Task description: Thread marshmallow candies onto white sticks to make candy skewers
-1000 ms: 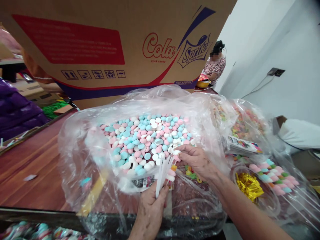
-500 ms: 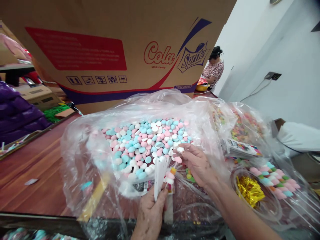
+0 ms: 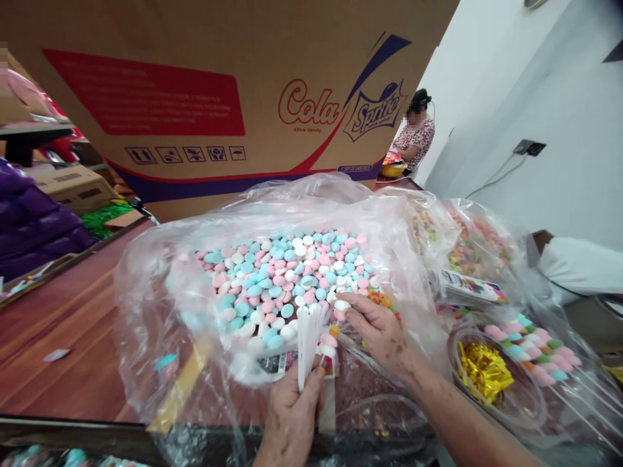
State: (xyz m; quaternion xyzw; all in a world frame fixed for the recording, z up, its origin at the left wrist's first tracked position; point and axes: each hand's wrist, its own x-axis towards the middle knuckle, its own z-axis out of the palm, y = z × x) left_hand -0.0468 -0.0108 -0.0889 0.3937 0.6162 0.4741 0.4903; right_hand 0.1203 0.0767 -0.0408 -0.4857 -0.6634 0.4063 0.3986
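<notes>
My left hand [image 3: 292,418] is closed around a bunch of white plastic sticks [image 3: 307,340] held upright at the near edge of a big clear plastic bag [image 3: 160,305]. The bag holds a heap of pink, blue and white round candies [image 3: 285,275]. One stick carries a few threaded candies [image 3: 329,342]. My right hand [image 3: 377,331] pinches a white candy [image 3: 342,305] at the top of that stick, just beside the heap.
A large Cola Sprite cardboard box [image 3: 233,97] stands behind the bag on the wooden table [image 3: 63,324]. To the right lie a bag of colourful ring candies [image 3: 467,246], finished candy skewers [image 3: 540,344] and gold foil [image 3: 484,370]. Another person [image 3: 416,133] sits at the back.
My right hand dipped to the heap, took a white candy and brought it down onto the stick's tip. The left hand and its sticks stayed nearly still.
</notes>
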